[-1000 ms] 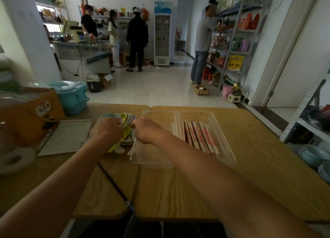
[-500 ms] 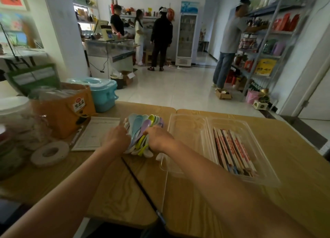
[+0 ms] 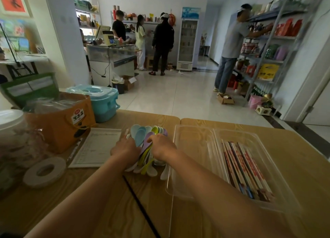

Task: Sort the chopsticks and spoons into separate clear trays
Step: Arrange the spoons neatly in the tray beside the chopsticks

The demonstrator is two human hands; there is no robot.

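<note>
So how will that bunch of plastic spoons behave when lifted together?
Probably light and stiff. The plastic spoons fan out loosely between the left hand and right hand, so smooth handles could slip and scatter.

Two bare forearms enter from the lower edge — no sleeves, cuffs or gloves visible anywhere along them. Left hand: no rings, no watch or band at the wrist, knuckles toward the camera. Right hand: likewise unadorned, wrist plain. Forearms smooth, no markings or bandages to be seen. Fingertips of both hands are mostly hidden — nails cannot be made out. Upper arms fall outside the view.
</note>
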